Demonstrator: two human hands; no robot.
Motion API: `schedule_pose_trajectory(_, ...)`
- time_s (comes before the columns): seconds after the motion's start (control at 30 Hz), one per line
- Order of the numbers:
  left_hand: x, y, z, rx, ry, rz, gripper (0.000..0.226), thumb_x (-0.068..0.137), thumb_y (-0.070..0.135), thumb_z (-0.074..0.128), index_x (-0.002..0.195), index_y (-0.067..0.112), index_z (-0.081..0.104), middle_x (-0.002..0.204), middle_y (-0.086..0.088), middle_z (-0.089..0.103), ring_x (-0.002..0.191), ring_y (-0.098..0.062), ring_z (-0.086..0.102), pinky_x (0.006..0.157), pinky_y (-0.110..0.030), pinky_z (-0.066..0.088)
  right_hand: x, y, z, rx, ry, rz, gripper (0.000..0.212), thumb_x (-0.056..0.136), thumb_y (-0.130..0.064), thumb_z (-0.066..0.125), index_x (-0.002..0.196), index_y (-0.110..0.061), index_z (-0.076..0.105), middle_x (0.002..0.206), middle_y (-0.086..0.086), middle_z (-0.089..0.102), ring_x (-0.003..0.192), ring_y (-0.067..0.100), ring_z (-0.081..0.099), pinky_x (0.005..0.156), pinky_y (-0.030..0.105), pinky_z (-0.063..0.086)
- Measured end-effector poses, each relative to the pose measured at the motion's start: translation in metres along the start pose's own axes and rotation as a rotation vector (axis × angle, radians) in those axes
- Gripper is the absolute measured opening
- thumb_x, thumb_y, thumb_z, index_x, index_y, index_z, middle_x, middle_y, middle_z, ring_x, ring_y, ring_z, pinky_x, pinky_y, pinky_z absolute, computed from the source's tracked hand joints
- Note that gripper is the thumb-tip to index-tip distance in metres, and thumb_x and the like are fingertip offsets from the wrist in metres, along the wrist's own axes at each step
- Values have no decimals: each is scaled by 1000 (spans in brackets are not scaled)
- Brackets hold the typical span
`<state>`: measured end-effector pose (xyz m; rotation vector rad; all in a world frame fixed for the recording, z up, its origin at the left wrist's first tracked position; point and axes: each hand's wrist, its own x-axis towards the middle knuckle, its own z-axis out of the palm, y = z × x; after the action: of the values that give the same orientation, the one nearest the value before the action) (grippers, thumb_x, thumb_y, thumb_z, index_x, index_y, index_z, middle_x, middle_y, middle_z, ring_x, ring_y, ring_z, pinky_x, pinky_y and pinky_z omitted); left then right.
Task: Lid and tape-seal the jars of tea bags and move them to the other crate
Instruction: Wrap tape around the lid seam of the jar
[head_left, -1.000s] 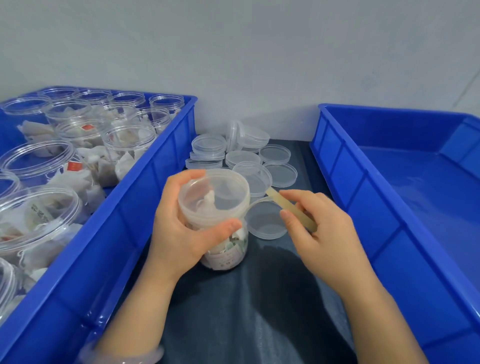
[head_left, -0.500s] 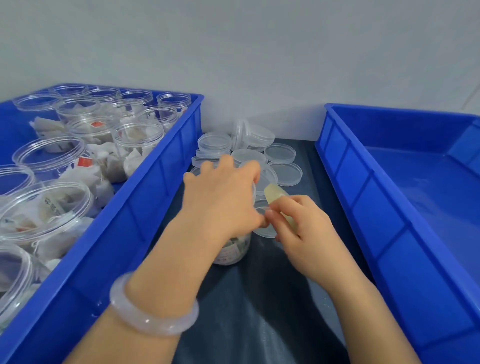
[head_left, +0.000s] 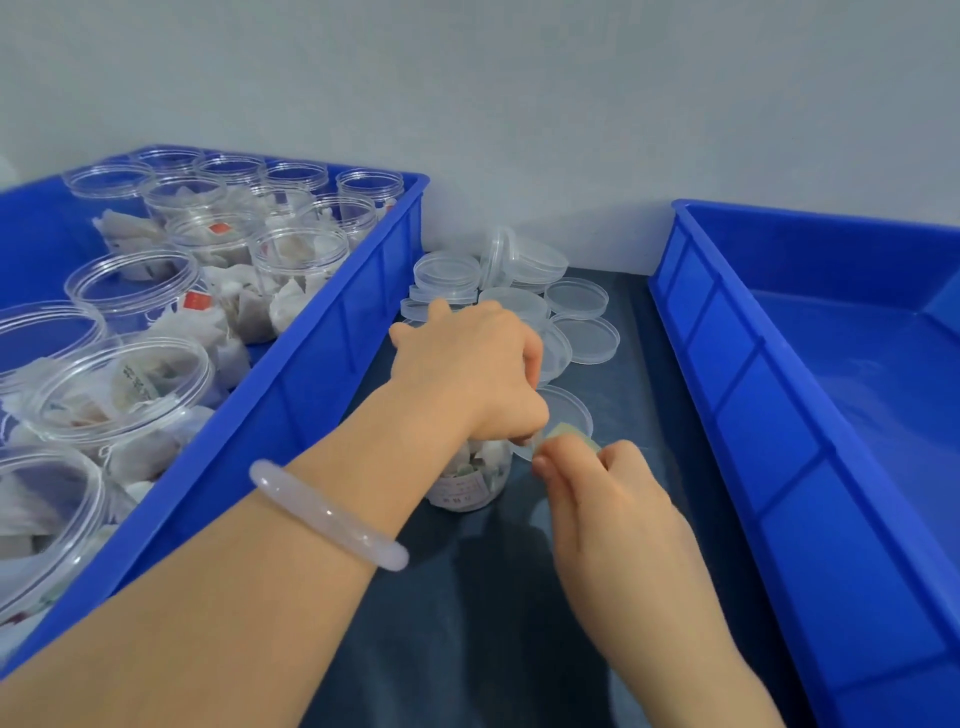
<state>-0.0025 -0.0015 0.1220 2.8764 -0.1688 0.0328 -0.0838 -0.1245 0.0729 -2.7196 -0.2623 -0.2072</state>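
My left hand (head_left: 467, 374) has swung from the side of the jar (head_left: 467, 480) to its top, and my right hand (head_left: 597, 499) has dropped in close beside it. The left is clamping down over the jar, which is standing on the bench (head_left: 493, 623) directly under that palm. The right is pinching a tape strip (head_left: 574, 434) just right of the jar's rim. I am judging the jar light, thin-walled and slick, best pinned from above. The tape looks limp and sticky, best held by its end.
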Motion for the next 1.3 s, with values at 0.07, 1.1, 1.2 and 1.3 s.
schedule_pose_trajectory(0.07,1,-2,0,7,-24,6,22,57,22,72,74,30,61,83,15,38,92,-24,34,71,-40,25,-5,-2,0,-21,-21,1,13,98,-44,19,101,-38,30,85,-7,29,71,17,47,64,30,41)
schedule_pose_trajectory(1.1,10,-27,-14,-33,-201,229,32,60,36,86,79,37,61,104,15,51,103,-14,40,88,-41,41,-27,67,-17,623,9,-23,62,70,-13,60,120,-48,51,89,-9,65,81,12,62,67,19,49)
schedule_pose_trajectory(1.2,5,-29,-20,-8,-267,274,33,58,41,87,79,39,61,110,18,49,108,-12,38,93,-42,40,-26,62,-14,721,1,-61,53,74,-16,72,114,-48,60,97,-14,68,91,8,64,73,12,47)
schedule_pose_trajectory(1.3,1,-26,-20,36,-281,287,37,54,54,82,79,39,61,111,20,48,108,-11,35,89,-36,34,-19,55,-12,784,-17,-10,50,59,-37,85,106,-42,67,99,-22,70,97,-3,64,80,8,45)
